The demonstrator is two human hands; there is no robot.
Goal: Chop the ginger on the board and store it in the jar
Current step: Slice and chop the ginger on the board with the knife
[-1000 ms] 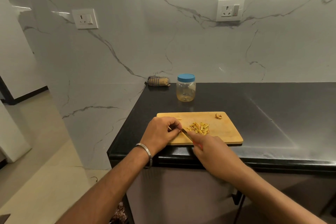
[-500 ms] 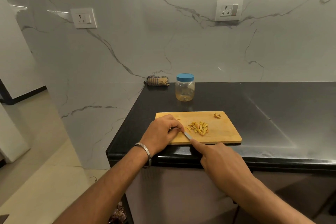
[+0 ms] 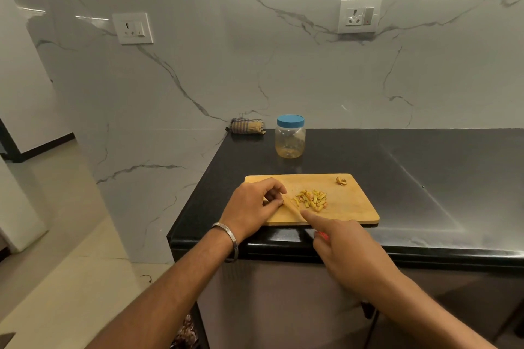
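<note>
Left hand (image 3: 255, 202) pinches ginger at the board's (image 3: 348, 207) near-left corner, right hand (image 3: 351, 252) gripping the knife (image 3: 292, 207), so a slip could nick fingertips.

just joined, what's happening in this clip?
A person is chopping ginger on a wooden cutting board at the edge of a black counter. The right hand holds a knife, forefinger along the blade; the left hand pinches something small beside it. A pile of cut ginger sits mid-board. The jar behind has its blue lid on.
</note>
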